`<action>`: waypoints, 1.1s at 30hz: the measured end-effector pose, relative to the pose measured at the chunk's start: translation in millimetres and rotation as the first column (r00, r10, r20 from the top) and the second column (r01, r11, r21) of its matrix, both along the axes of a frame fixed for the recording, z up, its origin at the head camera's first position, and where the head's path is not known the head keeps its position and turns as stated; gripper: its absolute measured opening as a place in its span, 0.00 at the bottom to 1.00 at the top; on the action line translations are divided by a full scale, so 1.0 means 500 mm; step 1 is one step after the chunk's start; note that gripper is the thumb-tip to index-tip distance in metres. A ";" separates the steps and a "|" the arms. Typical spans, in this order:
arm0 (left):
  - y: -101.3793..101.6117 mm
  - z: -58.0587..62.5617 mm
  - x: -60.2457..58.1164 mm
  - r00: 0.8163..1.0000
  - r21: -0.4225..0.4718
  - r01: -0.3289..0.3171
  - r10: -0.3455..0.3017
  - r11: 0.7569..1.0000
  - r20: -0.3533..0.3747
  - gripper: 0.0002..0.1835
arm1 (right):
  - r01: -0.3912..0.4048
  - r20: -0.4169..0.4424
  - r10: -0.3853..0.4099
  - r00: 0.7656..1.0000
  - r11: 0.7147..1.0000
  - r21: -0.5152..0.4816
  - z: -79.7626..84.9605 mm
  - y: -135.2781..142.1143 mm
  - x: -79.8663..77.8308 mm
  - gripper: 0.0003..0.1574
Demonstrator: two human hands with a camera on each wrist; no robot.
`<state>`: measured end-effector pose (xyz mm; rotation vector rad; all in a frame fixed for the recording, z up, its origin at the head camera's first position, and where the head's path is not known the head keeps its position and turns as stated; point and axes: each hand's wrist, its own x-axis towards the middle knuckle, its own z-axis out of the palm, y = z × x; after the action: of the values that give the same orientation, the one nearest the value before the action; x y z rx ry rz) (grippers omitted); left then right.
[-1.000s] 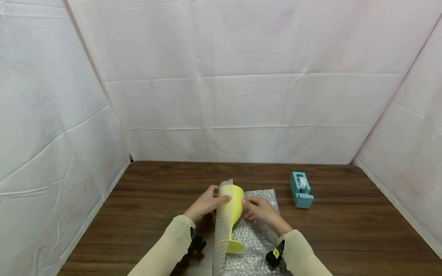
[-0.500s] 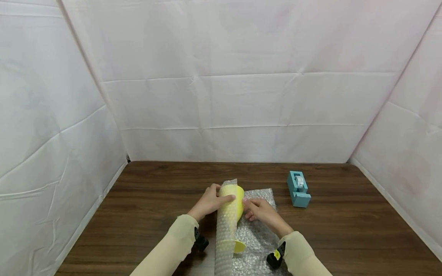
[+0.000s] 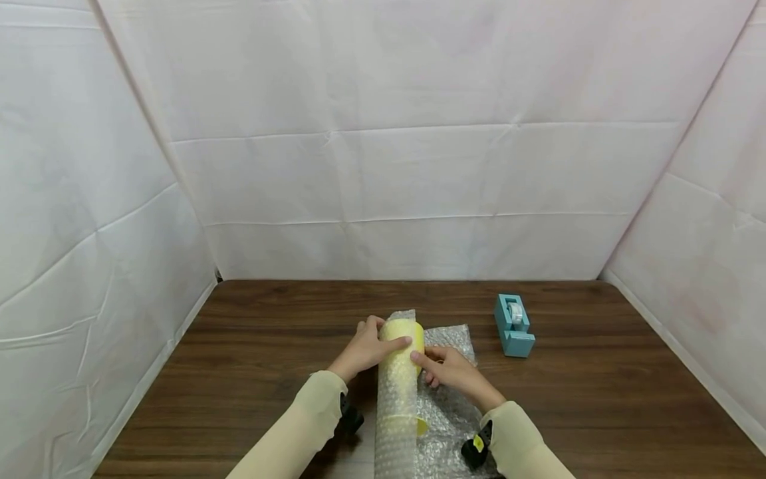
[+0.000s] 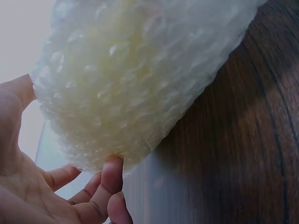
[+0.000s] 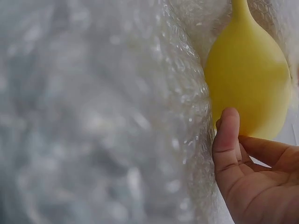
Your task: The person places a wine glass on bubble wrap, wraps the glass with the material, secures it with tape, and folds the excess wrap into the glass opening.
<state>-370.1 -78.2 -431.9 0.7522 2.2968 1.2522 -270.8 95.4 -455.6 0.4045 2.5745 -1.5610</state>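
Note:
A yellow goblet (image 3: pixel 420 332) lies on its side, bowl away from me and foot toward me. Bubble wrap (image 3: pixel 395 392) is folded over most of it from the left; a strip of the bowl and part of the foot show along the right edge. My left hand (image 3: pixel 366 347) grips the wrapped bowl, thumb on top and fingers curled round the far left side. At the bowl's right side, my right hand (image 3: pixel 453 374) holds the goblet near the rim between thumb and fingers. The right wrist view shows the bare bowl (image 5: pixel 247 79) and stem next to the wrap.
A teal tape dispenser (image 3: pixel 514 326) with a roll of clear tape stands on the dark wooden table (image 3: pixel 598 372), right of the wrap. More bubble wrap (image 3: pixel 449 399) lies flat under the goblet. White cloth walls (image 3: pixel 383 173) enclose the back and both sides.
The left hand has drawn the bubble wrap rightward over the goblet, covering the stem and most of the bowl and foot. The right thumb has shifted slightly left at the bowl.

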 end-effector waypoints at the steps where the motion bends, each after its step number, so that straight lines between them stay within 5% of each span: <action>1: 0.001 0.000 0.000 1.000 0.002 0.002 -0.002 1.000 0.001 0.40 | -0.002 0.001 0.002 1.000 1.000 -0.002 -0.001 0.000 0.000 0.47; 14: -0.001 -0.002 -0.002 0.999 0.046 0.038 -0.038 0.998 -0.010 0.33 | 0.018 0.017 -0.017 1.000 0.997 -0.075 0.002 0.016 0.006 0.52; 24: 0.000 -0.004 -0.006 0.997 0.067 0.068 -0.065 0.995 -0.040 0.28 | 0.017 -0.016 -0.019 1.000 0.991 -0.136 0.003 0.024 0.017 0.47; 33: 0.001 -0.004 -0.005 0.998 0.084 0.067 -0.068 0.994 0.012 0.25 | 0.040 -0.025 -0.044 0.999 0.987 -0.154 0.000 0.026 0.023 0.44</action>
<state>-372.5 -77.9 -433.8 0.8390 2.1994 1.3259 -259.5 108.5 -455.5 0.4269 2.4580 -1.7771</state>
